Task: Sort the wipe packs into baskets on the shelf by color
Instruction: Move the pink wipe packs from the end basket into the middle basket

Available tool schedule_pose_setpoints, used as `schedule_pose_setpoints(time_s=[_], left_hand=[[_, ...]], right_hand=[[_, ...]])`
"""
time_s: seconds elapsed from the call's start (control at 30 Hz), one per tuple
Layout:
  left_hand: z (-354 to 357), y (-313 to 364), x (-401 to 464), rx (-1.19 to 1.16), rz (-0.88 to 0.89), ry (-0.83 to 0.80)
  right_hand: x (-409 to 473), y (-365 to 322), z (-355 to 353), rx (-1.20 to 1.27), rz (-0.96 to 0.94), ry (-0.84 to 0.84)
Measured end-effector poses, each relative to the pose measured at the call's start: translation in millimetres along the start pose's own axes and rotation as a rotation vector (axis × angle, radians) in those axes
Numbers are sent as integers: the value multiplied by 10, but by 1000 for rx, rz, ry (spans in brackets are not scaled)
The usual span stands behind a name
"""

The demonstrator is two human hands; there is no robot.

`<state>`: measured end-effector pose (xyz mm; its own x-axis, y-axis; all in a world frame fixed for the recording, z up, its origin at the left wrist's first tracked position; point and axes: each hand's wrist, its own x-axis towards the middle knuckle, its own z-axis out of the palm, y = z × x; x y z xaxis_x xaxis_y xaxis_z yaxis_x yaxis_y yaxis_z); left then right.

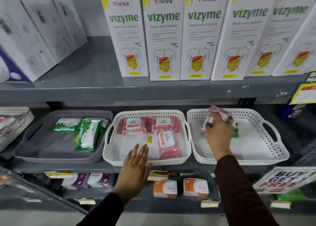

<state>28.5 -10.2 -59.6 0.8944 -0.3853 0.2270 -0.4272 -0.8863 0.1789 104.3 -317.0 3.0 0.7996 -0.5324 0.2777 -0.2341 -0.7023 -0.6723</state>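
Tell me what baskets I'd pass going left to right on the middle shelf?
Grey basket with green wipe packs → middle white basket with pink Kara wipe packs → right white basket, where the right hand holds a pink pack.

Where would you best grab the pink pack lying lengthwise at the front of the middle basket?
Probably from above, pinching the long side edges of the pink pack. It lies flat in the white basket, its right edge near the wall, bare floor on its left.

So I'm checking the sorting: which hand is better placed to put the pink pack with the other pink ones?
Right. The right hand already grips the pink pack beside the middle basket; the left hand is open and empty.
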Motion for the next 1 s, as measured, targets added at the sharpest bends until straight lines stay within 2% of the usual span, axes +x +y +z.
schedule_pose_setpoints(time_s=[0.1,0.17,0.23,0.4,0.5,0.57,0.67,0.73,0.8,0.83,0.9,0.93,1.0], left_hand=[[-98,-253,-145,-26,-84,27],[-148,-362,-225,-30,-103,41],[-194,-418,-281,-37,-106,50],[-293,-470,-374,-25,-105,68],[-287,-434,-386,-20,-130,85],[-252,-365,-362,-14,-112,89],[-125,-179,-271,-29,-36,88],[-49,-25,-177,-45,3,80],[3,134,-81,-52,34,77],[25,196,-42,-56,46,74],[73,321,36,-69,73,70],[91,366,62,-74,82,66],[113,439,109,-80,105,50]], right_hand=[[-347,-559,332,357,-228,-243],[-603,-902,565,460,-312,-468],[-814,-1090,882,398,-418,-569],[-1017,-1150,1621,26,-606,-704],[-1034,-1119,1615,34,-657,-831],[-926,-1119,1427,164,-638,-794],[-541,-882,1109,231,-529,-474],[-225,-571,853,161,-391,-299],[100,-246,567,-33,-189,-223],[250,-81,455,-174,-76,-235],[458,241,225,-366,154,-379],[512,382,168,-395,214,-464],[534,567,83,-403,209,-576]])
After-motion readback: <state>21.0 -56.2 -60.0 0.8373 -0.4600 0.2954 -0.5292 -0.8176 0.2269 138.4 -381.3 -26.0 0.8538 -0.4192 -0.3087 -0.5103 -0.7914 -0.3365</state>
